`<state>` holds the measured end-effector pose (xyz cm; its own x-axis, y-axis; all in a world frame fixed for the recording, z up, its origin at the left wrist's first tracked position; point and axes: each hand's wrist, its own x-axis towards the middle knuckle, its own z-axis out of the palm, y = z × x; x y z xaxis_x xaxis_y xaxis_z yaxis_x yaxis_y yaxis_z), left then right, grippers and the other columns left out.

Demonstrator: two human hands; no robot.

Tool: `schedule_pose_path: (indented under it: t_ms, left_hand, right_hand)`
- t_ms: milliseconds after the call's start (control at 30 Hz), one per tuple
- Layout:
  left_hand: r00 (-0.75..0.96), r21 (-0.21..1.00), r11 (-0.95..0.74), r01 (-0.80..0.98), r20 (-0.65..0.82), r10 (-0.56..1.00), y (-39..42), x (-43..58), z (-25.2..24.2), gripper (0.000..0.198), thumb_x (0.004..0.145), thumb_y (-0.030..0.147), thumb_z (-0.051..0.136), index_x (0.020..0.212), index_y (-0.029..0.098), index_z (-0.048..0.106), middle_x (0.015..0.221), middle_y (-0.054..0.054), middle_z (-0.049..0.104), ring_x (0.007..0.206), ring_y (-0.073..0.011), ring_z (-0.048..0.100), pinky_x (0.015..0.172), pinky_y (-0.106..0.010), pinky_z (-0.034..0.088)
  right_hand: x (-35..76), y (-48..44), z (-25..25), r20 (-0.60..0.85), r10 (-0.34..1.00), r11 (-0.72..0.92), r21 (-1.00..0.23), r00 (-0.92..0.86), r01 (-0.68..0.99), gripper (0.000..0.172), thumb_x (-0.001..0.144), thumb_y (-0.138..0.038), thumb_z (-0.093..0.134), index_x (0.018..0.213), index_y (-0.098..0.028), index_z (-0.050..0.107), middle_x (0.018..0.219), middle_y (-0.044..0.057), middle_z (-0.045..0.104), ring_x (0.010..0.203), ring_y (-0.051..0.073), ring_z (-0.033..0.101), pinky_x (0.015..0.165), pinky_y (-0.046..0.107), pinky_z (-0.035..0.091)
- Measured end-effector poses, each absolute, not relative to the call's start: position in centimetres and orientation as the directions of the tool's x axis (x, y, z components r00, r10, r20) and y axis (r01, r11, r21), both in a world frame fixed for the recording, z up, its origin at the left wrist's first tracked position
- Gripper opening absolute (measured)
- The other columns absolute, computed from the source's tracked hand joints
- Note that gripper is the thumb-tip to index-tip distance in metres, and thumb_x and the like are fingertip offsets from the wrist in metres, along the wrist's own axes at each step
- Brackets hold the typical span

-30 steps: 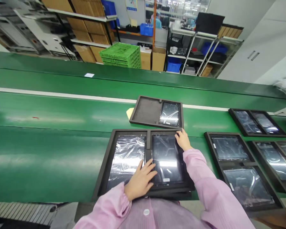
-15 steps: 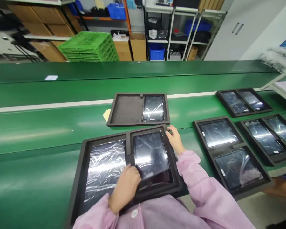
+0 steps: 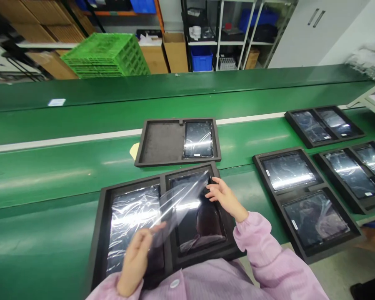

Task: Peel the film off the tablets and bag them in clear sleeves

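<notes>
Near the right hand, a tablet's white label, unreadable

Clear protective film stands lifted diagonally off the screen. Dark tablet panel lies flat in right compartment of black foam tray

My right hand has free green belt at three o'clock, then a foam tray; another foam tray blocks twelve o'clock
</notes>
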<state>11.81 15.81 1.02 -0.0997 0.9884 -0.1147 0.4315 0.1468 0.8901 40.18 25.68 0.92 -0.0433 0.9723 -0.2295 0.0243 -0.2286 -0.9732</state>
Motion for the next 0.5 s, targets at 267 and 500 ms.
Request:
schedule_pose_path:
  t_ms: [267, 500]
  left_hand:
    - [0.697, 0.431, -0.618, 0.658, -0.038, 0.716, 14.5, 13.9, 0.8, 0.016, 0.086, 0.018, 0.044, 0.094, 0.021, 0.057, 0.121, -0.006, 0.061, 0.12, -0.0193, 0.049, 0.106, -0.048, -0.021]
    - [0.658, 0.371, -0.629, 0.683, 0.063, 0.751, 14.0, 14.7, 0.7, 0.021, 0.082, 0.008, 0.041, 0.089, 0.02, 0.058, 0.113, -0.005, 0.066, 0.116, -0.017, 0.053, 0.107, -0.047, -0.021]
  right_hand:
    - [37.2, 23.7, 3.4, -0.126, 0.955, 0.016, -0.881, -0.267, 0.473, 0.042, 0.078, -0.007, 0.052, 0.119, -0.019, 0.051, 0.073, 0.0, 0.068, 0.07, 0.019, 0.064, 0.07, 0.031, 0.048]
    - [41.0, 19.1, 6.6, -0.084, 0.609, 0.093, -0.98, -0.789, 0.177, 0.012, 0.086, -0.021, 0.055, 0.09, -0.023, 0.067, 0.082, -0.001, 0.07, 0.077, 0.016, 0.066, 0.074, 0.024, 0.05]
